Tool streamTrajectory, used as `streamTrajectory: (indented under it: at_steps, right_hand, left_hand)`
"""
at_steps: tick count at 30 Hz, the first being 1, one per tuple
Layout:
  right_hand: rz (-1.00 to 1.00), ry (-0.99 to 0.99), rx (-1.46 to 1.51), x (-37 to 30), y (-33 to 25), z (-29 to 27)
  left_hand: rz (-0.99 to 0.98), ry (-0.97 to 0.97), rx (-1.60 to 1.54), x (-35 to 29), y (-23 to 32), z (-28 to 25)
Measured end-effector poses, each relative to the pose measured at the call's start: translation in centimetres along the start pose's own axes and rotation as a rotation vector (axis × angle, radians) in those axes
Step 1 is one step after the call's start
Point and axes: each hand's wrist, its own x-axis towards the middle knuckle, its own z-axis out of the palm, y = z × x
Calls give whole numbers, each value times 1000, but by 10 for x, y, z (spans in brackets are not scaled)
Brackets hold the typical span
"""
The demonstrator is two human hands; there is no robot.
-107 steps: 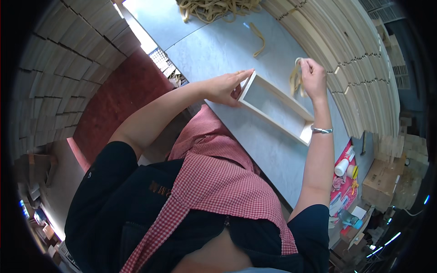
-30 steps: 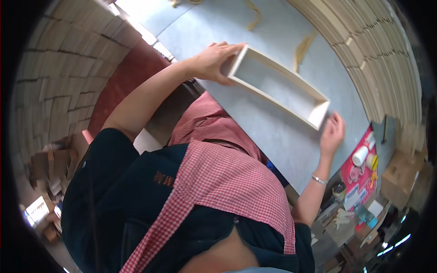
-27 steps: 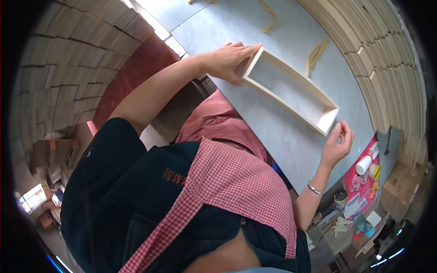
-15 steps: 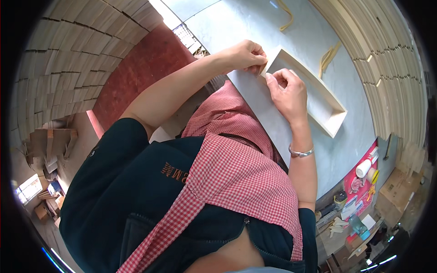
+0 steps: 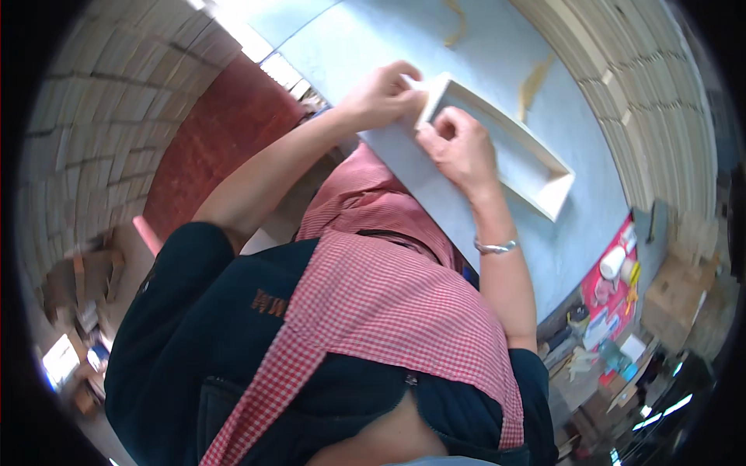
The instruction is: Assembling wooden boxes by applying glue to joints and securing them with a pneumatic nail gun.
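Observation:
A shallow rectangular frame of pale wood (image 5: pixel 513 126) lies aslant on the grey-blue tabletop (image 5: pixel 575 101), one short end toward my hands. My right hand (image 5: pixel 465 149) has thumb and fingers pinched on the near corner of that end. Just left of the same end is my left hand (image 5: pixel 385 97), its fingers curled toward the thumb. Motion smears the left fingertips, so whatever they hold cannot be made out.
Yellowish strips (image 5: pixel 533 87) lie beyond the frame. Stacked pale wooden slats (image 5: pixel 660 116) line the right side, with more stacks (image 5: pixel 101 116) at left. On a pink mat (image 5: pixel 604 299) at lower right are a white bottle (image 5: pixel 612 262) and tape.
My left hand has drawn slightly away from the frame's short end. My right hand stays by its near corner. The whole view has shifted, so the scene sits a little farther left.

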Motion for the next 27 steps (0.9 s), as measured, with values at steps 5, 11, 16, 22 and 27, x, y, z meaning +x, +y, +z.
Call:
streamTrajectory:
  at_steps: [5,11,16,22,27]
  right_hand:
    - [-350,335,170,-17,16,-5]
    - [-47,716,114,-96,81,-80]
    - [226,713,201,-129,142,-97]
    - [196,708,465,-130,143,-98]
    - [74,814,427,-169,143,-105]
  left_hand:
    - [-36,-231,-210,-30,11,-8]
    - [-94,-290,-205,-19,25,-15]
    - [-181,-297,-197,-20,40,-10]
    - [23,-187,-244,-30,55,1]
    - [136,-255,-301,-19,27,11]
